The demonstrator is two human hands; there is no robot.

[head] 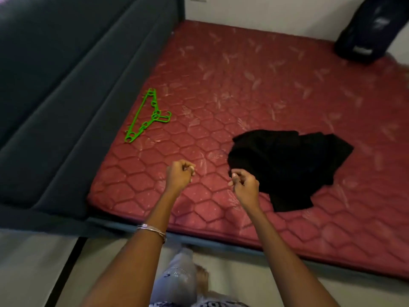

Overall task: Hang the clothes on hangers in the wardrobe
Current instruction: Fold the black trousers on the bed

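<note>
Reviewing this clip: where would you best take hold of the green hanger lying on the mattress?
Probably the green hanger at its hook, approached from the right: the hook points toward open mattress, while the long bar lies close to the dark bed frame.

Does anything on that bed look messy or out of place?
Only the black garment: it lies crumpled in a heap on the red mattress instead of flat. The green hanger lies apart near the left edge, still bare. Nothing looks damaged.

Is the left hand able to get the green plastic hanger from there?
Probably yes. The left hand hovers with curled fingers, holding nothing, and only bare red quilted mattress lies between it and the green plastic hanger, farther away to its left.
</note>
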